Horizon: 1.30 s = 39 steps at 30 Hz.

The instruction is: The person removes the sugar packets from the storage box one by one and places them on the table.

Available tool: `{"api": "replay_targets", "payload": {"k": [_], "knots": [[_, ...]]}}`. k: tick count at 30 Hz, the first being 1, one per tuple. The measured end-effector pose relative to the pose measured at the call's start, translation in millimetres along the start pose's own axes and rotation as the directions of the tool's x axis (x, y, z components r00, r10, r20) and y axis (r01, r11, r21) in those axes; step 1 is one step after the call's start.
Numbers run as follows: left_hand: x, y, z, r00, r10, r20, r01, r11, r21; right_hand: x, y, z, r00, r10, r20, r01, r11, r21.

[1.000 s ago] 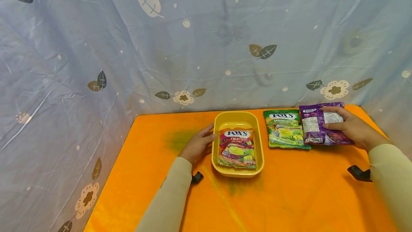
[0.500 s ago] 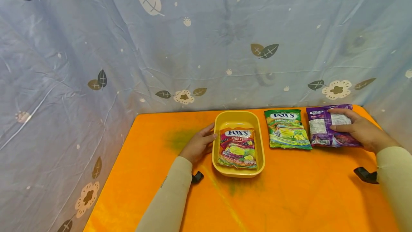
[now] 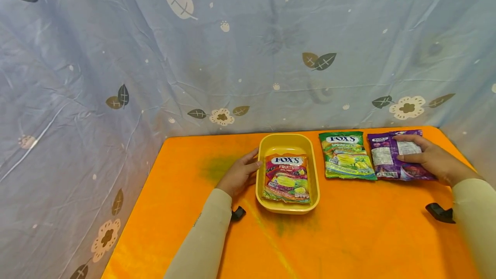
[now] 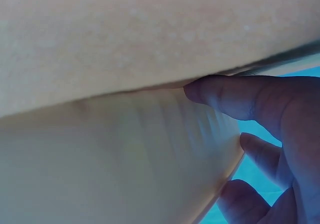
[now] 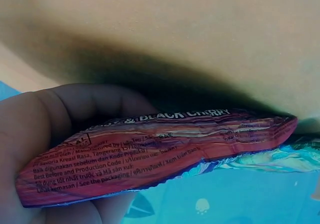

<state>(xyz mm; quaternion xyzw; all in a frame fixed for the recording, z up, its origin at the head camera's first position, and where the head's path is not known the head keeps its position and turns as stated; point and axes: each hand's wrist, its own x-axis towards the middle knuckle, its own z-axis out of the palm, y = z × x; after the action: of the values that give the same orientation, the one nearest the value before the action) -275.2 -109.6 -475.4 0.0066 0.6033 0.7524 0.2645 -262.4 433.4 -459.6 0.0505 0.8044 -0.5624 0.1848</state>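
Head view, yellow tray holding Fruits packet, left fingers apart against tray; right fingers clamping purple packet

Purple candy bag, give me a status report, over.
Right grip holds purple bag. Left grip touches side of yellow tray. Green bag between purple bag and yellow tray.

Yellow tray: one, mid-frame!
Orange-red candy bag: one showing
Green candy bag: one
Purple candy bag: one, making three in view!
Left hand and right hand: two!
Black pieces: two
Tabletop: just one
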Motion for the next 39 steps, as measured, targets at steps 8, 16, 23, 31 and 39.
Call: {"api": "replay_targets", "payload": {"k": [8, 16, 23, 31, 39], "knots": [[0.3, -0.3, 0.4, 1.0, 0.007, -0.005, -0.007, 1.0, 0.002, 0.9, -3.5, 0.7, 1.0, 0.012, 0.013, -0.012, 0.999, -0.053], [-1.6, -1.3, 0.6, 1.0, 0.006, 0.006, -0.006, 1.0, 0.008, 0.0, -0.7, 0.9, 1.0, 0.007, 0.014, -0.006, 0.999, -0.051], [-2.9, -2.5, 1.4, 1.0, 0.007, 0.004, -0.007, 1.0, -0.001, 0.6, 5.7, 1.4, 1.0, 0.0, -0.018, -0.002, 0.995, -0.103], [-1.4, -2.4, 1.6, 1.0, 0.011, 0.008, -0.011, 1.0, 0.005, -1.9, 9.1, -5.2, 0.999, -0.034, -0.04, 0.032, 0.998, -0.047], [2.4, -4.0, -2.1, 1.0, 0.019, 0.0, -0.019, 1.0, 0.009, -3.5, 14.0, -11.3, 0.985, -0.084, -0.148, 0.066, 0.991, -0.119]]}}
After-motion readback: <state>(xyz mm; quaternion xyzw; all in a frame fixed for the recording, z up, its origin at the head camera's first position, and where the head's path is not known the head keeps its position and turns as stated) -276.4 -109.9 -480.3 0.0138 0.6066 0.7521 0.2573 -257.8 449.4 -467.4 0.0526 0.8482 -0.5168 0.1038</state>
